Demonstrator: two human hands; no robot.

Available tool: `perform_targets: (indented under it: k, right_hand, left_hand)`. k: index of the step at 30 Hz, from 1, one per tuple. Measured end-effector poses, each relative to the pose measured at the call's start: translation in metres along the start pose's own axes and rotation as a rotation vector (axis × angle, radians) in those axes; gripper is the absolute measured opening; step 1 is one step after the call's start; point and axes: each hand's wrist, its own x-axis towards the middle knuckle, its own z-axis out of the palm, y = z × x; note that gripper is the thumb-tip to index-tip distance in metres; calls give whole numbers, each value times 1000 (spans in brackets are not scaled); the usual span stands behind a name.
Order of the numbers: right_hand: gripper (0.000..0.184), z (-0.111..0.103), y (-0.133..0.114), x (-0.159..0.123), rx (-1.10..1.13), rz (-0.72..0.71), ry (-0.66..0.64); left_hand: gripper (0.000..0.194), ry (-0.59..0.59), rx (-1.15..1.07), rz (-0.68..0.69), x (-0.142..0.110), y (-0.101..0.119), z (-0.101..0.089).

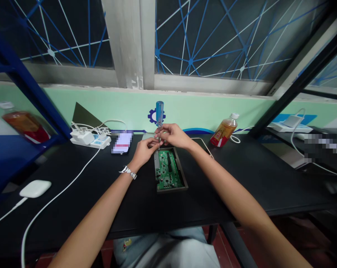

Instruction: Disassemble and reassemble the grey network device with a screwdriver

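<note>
A screwdriver [159, 111] with a clear blue handle stands upright, its shaft pointing down at the top left corner of a green circuit board [167, 169]. The board sits in a shallow grey metal case [186, 182] on the black table. My right hand [174, 135] is closed around the shaft just below the handle. Lower down, my left hand [145, 150] pinches close to the tip, by the upper edge of the case. Fingers hide part of the shaft, and any screw under the tip is too small to make out.
Left of the hands are a phone [122, 142] and a white power strip [90, 138] with cables. A white charging case [35, 188] lies nearer the left edge. A drink bottle [224, 130] leans at the back right. A green wall [191, 111] closes off the table's back.
</note>
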Motion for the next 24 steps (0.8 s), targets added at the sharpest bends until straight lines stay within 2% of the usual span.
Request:
perform_targets:
  k: [4,9,12,18,24]
  right_hand:
    - [18,5,1,-1,-32,-20,-13]
    - [18,1,5,-1,-170,-77,51]
    - [17,-2,5,-1,-170,-84,49]
    - [13,0,-2,-4,-95,-43,-9]
    - [19,7,1,-3,-99,-38,-60]
  left_hand:
    - [32,-14,77,11,-1,3,4]
    - [34,-38,197,15,-3,2,2]
    - [32,-27,204,8,-6,3,-2]
    - [30,-128,200,41,-11,6,-11]
    - [26,-94,115,50,-9,-2,-8]
